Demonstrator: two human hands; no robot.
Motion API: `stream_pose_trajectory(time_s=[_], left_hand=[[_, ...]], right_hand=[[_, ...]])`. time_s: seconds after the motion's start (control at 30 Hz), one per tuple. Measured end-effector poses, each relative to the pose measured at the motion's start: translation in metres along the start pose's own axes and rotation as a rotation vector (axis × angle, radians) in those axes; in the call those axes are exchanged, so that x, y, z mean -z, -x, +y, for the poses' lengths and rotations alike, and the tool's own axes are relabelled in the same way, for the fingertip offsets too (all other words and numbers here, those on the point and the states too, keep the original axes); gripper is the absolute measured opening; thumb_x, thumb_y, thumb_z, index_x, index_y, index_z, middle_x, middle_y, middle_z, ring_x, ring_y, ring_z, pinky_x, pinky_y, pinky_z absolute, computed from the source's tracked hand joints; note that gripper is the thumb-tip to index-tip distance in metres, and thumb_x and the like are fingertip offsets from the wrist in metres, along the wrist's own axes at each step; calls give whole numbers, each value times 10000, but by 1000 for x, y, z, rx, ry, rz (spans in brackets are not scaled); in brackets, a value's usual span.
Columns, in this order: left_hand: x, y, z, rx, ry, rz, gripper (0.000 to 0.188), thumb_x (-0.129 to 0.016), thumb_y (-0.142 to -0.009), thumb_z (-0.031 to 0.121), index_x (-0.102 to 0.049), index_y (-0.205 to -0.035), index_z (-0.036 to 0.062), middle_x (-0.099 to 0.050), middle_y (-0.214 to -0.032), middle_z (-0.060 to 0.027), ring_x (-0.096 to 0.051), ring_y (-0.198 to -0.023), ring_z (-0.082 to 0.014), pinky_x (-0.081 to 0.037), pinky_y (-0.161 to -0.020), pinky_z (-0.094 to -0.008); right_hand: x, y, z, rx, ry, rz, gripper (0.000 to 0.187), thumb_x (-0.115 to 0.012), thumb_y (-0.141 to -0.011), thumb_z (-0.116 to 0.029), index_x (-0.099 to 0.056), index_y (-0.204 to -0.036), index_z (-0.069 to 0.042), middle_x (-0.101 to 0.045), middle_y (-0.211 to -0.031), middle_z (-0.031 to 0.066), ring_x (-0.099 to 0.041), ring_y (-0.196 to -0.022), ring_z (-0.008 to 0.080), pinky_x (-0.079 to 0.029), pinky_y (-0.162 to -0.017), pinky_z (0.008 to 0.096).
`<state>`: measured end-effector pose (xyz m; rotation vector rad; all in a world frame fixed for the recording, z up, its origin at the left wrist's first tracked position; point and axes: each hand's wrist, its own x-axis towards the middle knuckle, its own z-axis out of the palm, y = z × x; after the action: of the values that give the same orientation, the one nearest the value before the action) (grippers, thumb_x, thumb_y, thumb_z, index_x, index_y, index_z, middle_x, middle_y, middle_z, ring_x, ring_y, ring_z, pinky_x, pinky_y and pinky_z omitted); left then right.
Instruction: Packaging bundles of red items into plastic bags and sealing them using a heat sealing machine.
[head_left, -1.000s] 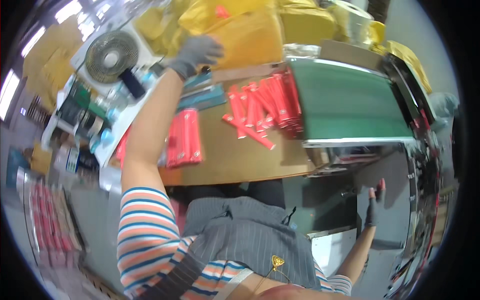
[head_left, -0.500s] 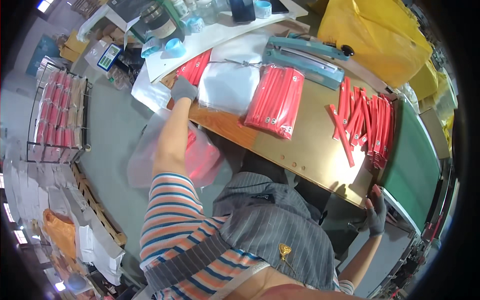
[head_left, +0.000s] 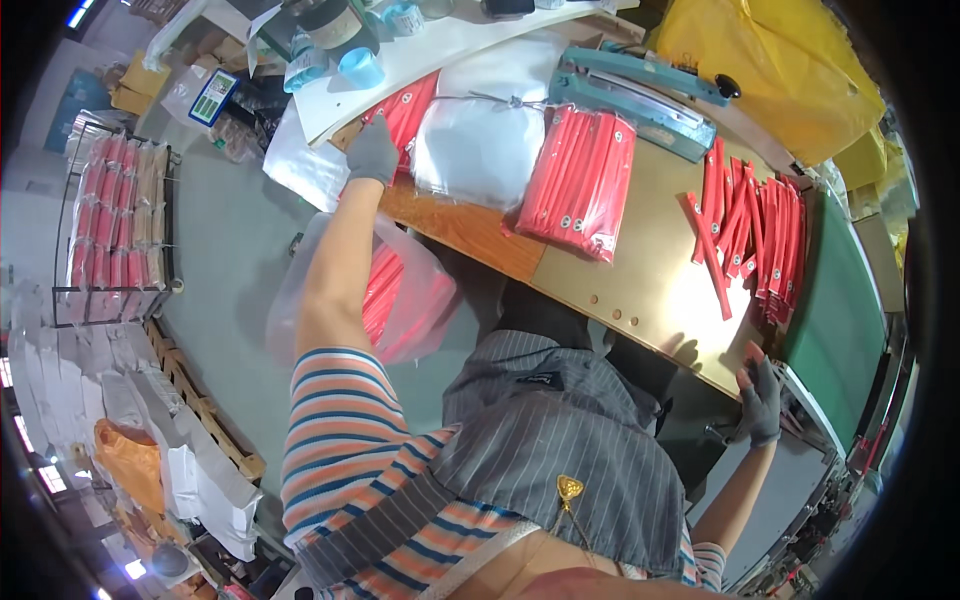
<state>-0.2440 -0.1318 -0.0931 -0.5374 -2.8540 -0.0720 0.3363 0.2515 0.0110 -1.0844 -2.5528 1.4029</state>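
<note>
My left hand [head_left: 371, 155], in a grey glove, is at the left end of the table. It is up against a pack of red strips [head_left: 408, 108] by the white shelf's edge; whether its fingers grip the pack cannot be made out. Beside that pack lies a stack of clear plastic bags [head_left: 475, 150] with a dark tie across it. A filled clear bag of red sticks [head_left: 578, 185] rests right of the stack. My right hand [head_left: 760, 402], gloved with bare fingertips, is at the table's near right edge, its fingers apart and holding nothing.
Loose red sticks [head_left: 722, 230] lie in a pile on the right of the table [head_left: 640, 270]. A teal bag sealer [head_left: 640, 105] stands behind. Below my left forearm hangs a translucent bag [head_left: 425, 310] with red sticks inside. A green surface [head_left: 845, 300] borders the table's right.
My left hand has moved slightly up and over toward the red pack's edge. The whole view has shifted a little. My right hand stays at the table edge with its fingers apart.
</note>
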Motion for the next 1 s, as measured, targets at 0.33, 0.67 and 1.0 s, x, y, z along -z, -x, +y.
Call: stream_pose_trajectory(time_s=[0.33, 0.67, 1.0], left_hand=[[87, 47, 102, -110, 858, -440, 418, -544, -862, 347, -555, -1100, 3, -623, -944, -150, -618, -842, -256, -508, -661, -387], [-9, 146, 448, -154, 1240, -143, 352, -566, -859, 260, -524, -993, -62, -580, -840, -178, -583, -795, -281, -455, -723, -383], [44, 105, 533, 158, 1659, -844, 507, -703, -761, 382, -614, -1025, -41, -645, -874, -96, -599, -760, -188, -475, -696, -311]], right_hand=[[2, -87, -33, 176, 177, 227, 565, -620, -846, -190, -397, -1326, 6, -498, -1220, 114, -464, -1125, 162, -366, -972, 300], [72, -293, 69, -531, 218, 577, 824, -603, -701, -602, -458, -1181, 51, -506, -1187, 313, -510, -1127, 385, -417, -933, 428], [2, -268, 38, -194, -309, 307, 872, -651, -659, -633, -553, -1067, 130, -615, -1017, 266, -628, -929, 324, -481, -815, 387]])
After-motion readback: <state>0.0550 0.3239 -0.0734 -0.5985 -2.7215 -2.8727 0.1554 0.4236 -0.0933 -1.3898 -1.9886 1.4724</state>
